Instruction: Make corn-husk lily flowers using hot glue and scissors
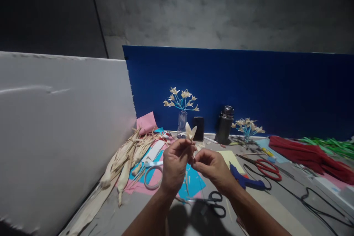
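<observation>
Left hand (177, 162) up, fingers closed in a pinch around the base of a pale flower (190, 131), petals standing clear above the fingertips! Right hand (211, 167) close in beside it, thumb and forefinger together at the flower's lower end, though the fingertips hide the exact grip. That flower is held over the middle of the bench (116, 219).

Biggest of all, a blue board (249, 84) spans the back, with a white panel (61, 125) flanking it on the left. Pale dried strips (106, 180) are heaped along that panel, and out right sprawls a red cloth (309, 155). Next down, a bunch of finished flowers (182, 96) in a clear vase (181, 121), a dark flask (225, 125) to its right. Blue glue gun (245, 180) by the right forearm, black-handled scissors (217, 204) between the forearms, and smaller still, a tape roll (146, 183) just left of the left hand!
</observation>
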Demonstrator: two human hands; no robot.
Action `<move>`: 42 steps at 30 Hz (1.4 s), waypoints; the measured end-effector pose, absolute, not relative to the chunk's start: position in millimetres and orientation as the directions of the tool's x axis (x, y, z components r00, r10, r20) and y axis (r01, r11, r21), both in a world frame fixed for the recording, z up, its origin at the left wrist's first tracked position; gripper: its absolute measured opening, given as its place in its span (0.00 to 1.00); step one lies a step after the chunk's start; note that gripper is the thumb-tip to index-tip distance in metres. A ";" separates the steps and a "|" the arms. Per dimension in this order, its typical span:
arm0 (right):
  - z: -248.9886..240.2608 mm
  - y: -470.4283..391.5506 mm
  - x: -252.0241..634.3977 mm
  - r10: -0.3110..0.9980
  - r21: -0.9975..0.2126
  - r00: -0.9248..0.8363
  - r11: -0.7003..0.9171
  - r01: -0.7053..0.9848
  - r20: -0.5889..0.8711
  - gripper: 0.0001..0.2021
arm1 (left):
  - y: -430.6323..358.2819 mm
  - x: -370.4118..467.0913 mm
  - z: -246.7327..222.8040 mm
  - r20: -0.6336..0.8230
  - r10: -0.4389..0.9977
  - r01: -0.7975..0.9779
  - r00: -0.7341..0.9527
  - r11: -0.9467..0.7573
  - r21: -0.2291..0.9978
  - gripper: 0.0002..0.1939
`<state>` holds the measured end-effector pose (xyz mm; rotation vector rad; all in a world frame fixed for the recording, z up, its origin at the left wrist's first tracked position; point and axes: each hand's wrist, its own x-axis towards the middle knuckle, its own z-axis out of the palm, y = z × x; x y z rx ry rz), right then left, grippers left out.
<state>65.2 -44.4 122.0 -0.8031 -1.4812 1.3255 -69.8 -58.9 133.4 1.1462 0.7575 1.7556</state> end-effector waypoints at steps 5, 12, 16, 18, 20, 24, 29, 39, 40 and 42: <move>116.5 -36.0 70.3 0.909 -0.952 -0.296 0.306 -0.006 0.294 0.11 | -58.1 -73.0 125.3 0.586 0.785 -0.098 -0.203 -0.612 0.785 0.15; 109.7 -13.1 93.1 0.780 -0.706 -0.221 0.624 0.334 0.585 0.04 | -58.1 -62.1 130.6 0.876 0.477 0.112 -0.071 -0.869 0.482 0.05; 104.4 -3.2 100.4 0.656 -0.559 -0.252 0.746 0.362 0.711 0.05 | -53.2 -55.7 132.5 0.907 0.421 0.137 -0.012 -0.898 0.419 0.06; 98.6 0.7 101.4 0.609 -0.505 -0.266 0.780 0.369 0.747 0.05 | -51.5 -55.0 133.0 0.908 0.420 0.152 -0.007 -0.897 0.416 0.06; 92.4 4.5 101.3 0.593 -0.477 -0.281 0.789 0.386 0.754 0.05 | -50.5 -55.4 133.4 0.898 0.439 0.190 -0.013 -0.881 0.433 0.05; 87.3 10.6 103.6 0.614 -0.473 -0.322 0.775 0.420 0.721 0.04 | -47.4 -59.3 131.9 0.861 0.508 0.233 -0.027 -0.834 0.499 0.03; 83.5 0.6 127.2 0.722 -0.484 -0.365 0.675 0.557 0.588 0.05 | -35.8 -71.1 124.9 0.713 0.671 0.175 -0.204 -0.691 0.701 0.08; 32.3 -37.9 162.3 0.845 -0.274 -0.531 0.496 0.824 -0.068 0.08 | -15.4 -94.1 122.3 0.587 0.663 0.008 -0.465 -0.660 0.752 0.09; 29.9 -38.8 161.7 0.842 -0.258 -0.535 0.501 0.826 -0.077 0.07 | -13.4 -95.5 122.7 0.578 0.661 -0.038 -0.479 -0.673 0.739 0.07; 27.9 -38.7 163.0 0.835 -0.259 -0.546 0.513 0.818 -0.069 0.05 | -10.5 -96.9 124.1 0.524 0.686 -0.188 -0.505 -0.680 0.709 0.09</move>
